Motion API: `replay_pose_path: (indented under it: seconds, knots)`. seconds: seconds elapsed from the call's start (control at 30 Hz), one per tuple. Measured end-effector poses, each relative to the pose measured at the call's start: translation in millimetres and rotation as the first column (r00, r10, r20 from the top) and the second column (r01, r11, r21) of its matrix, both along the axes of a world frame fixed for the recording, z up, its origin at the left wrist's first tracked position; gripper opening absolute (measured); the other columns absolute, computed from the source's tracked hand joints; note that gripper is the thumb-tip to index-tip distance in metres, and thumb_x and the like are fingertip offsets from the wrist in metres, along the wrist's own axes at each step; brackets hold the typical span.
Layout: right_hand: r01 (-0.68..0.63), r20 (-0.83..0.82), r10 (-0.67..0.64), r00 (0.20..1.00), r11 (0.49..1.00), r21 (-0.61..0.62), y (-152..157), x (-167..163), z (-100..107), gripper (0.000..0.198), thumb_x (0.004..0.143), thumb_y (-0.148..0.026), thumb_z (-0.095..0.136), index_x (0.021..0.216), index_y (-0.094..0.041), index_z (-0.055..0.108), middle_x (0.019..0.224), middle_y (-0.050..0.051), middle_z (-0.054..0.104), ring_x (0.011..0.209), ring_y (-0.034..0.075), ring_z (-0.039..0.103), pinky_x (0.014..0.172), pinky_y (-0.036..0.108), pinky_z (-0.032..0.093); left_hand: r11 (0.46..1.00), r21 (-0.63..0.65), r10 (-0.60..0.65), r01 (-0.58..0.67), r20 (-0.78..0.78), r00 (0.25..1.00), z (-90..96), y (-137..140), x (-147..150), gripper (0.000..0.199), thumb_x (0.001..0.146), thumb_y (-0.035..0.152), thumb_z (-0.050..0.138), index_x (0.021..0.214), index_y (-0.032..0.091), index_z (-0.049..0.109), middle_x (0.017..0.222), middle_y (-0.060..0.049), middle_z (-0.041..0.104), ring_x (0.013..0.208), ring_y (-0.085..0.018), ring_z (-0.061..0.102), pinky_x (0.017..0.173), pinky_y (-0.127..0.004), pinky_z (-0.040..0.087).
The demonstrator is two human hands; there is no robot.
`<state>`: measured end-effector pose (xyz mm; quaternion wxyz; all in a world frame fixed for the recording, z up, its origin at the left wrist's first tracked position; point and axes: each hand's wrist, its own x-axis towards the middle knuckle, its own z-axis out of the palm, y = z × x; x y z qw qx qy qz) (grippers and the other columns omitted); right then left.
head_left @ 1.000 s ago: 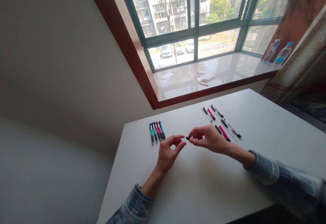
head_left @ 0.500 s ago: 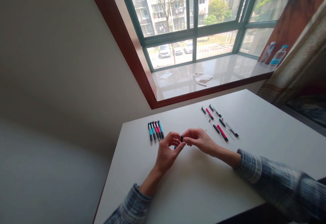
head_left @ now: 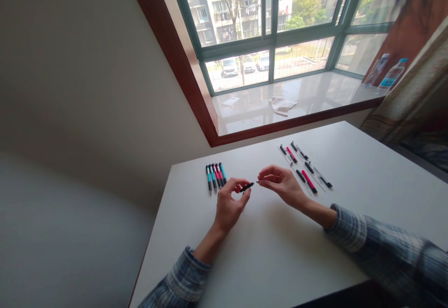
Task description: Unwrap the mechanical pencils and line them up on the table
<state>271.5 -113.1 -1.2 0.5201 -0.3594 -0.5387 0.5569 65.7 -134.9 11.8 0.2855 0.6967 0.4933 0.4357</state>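
Observation:
Between the thumb and fingers of my left hand (head_left: 228, 205) is a pen (head_left: 247, 187), its black end showing and pointing right; the rest of it is hidden by the fingers. My right hand (head_left: 286, 187) pinches a small silvery pen tip (head_left: 258, 181), a short gap away from the pen's black end. Both hands are over the white table (head_left: 280, 252). Beyond my left hand lies a row of several assembled pens (head_left: 214, 175), turquoise and pinkish red with black grips.
Loose pen parts lie to the right of my right hand, among them a red barrel (head_left: 309, 182), black pieces (head_left: 300, 176) and thin refills. Past the table is a windowsill (head_left: 245, 116) with a cloth (head_left: 283, 106) and plastic bottles (head_left: 392, 77). A wall stands on the left.
My hands, close together before, have drawn apart. The pen has tilted so its black end points right, and the silvery tip now shows in my right fingers.

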Motion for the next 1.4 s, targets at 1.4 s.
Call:
replay_pose_path:
  seconds: [1.4]
  knots:
    - [-0.008,0.287,-0.043,0.957,0.985,0.174,-2.5,3.1,1.3,0.026,0.092,-0.048,0.07,0.095,-0.022,0.075,0.088,0.004,0.077,0.082,0.021,0.071,0.075,0.033,0.057,0.999,0.016,-0.051,0.051,0.033,0.998,4.8,-1.7,4.7,0.007,0.087,0.024,0.071,0.094,0.022,0.073,0.09,-0.003,0.072,0.08,-0.017,0.061,0.074,-0.03,0.049]
